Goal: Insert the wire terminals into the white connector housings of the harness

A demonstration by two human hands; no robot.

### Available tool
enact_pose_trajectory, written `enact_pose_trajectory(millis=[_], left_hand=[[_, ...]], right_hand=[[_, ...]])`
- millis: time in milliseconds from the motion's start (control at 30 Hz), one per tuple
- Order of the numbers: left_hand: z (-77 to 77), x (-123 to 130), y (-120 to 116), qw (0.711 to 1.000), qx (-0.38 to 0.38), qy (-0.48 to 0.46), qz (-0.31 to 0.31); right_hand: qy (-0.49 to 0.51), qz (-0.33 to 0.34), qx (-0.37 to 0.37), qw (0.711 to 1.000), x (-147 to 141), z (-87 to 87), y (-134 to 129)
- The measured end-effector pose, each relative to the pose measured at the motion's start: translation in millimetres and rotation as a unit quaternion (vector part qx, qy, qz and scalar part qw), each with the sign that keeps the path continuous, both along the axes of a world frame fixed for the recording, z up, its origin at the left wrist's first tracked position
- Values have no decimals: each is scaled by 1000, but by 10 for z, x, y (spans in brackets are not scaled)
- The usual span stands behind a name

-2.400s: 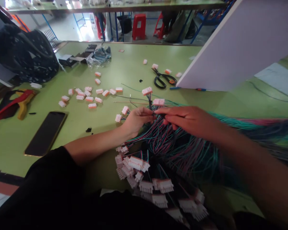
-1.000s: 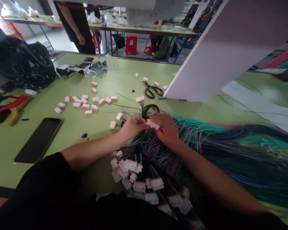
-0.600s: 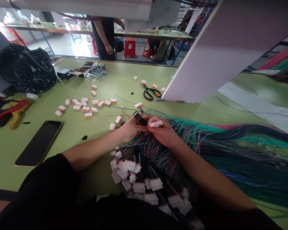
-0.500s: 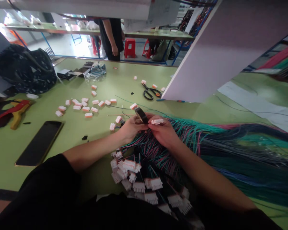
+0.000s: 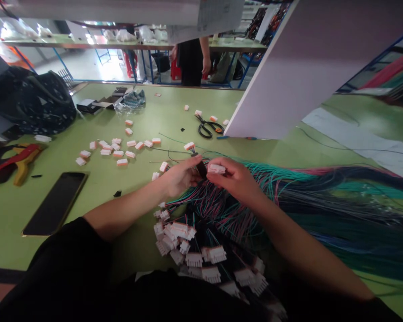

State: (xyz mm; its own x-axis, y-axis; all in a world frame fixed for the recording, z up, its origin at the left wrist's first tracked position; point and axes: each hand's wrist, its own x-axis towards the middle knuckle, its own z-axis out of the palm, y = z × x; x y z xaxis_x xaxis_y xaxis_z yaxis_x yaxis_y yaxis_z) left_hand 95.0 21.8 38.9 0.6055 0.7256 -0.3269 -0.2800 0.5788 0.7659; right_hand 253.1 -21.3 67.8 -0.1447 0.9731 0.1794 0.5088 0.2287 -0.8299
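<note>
Nearest the body: connector pile (image 5: 193, 258), white housings overlapping, some with wires attached. Just beyond it and extending to the right, wire bundle (image 5: 218, 201) in green, pink and dark strands, spread over the table (image 5: 137, 170).

Above the near end of the bundle, both hands close together. Left hand (image 5: 184, 176): fingers closed on black tape roll (image 5: 200, 167), thumb at its upper edge, roll tilted. Right hand (image 5: 240, 181): thumb and fingers pinched on white connector (image 5: 216, 169), just beside the roll. Whether tape joins the two cannot be told.

Left side: dark phone (image 5: 54, 203), flat; red-and-yellow tool (image 5: 21, 171) farther left. Wired connector (image 5: 189, 146) just beyond the roll. Loose connectors (image 5: 117, 153), white and orange, scattered between the phone and the far part of the table.

Farther: black-handled scissors (image 5: 205, 130), lying open beside the lower corner of pale panel (image 5: 289, 85); blue pen-like item (image 5: 222, 137) at the panel's base. Patterned bag (image 5: 33, 100) at far left; crumpled cloth (image 5: 134, 98) beside dark boxes (image 5: 87, 106).

Background: a person (image 5: 190, 62) in dark clothing, standing near red stool (image 5: 175, 71), partly hidden.
</note>
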Motion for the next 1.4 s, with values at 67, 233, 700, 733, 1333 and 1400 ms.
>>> enact_pose_trajectory(millis=[67,233,700,733,1333,1400], left_hand=[[10,10,-12,999,-13,28,17],[-23,54,-167,993,36,20,108],[-11,-96,-69,987,154,33,-4],[22,-139,-6,989,130,66,-31],[56,-9,-79,864,439,247,-34],[37,-7,-134,855,444,267,-17]], right_hand=[[38,-20,-39,998,-4,-8,5],[191,-103,-179,959,31,-70,95],[56,-63,-93,992,193,-30,140],[17,-55,-66,996,206,1,129],[-10,-53,10,998,-5,49,8],[-4,-73,14,997,-41,14,7]])
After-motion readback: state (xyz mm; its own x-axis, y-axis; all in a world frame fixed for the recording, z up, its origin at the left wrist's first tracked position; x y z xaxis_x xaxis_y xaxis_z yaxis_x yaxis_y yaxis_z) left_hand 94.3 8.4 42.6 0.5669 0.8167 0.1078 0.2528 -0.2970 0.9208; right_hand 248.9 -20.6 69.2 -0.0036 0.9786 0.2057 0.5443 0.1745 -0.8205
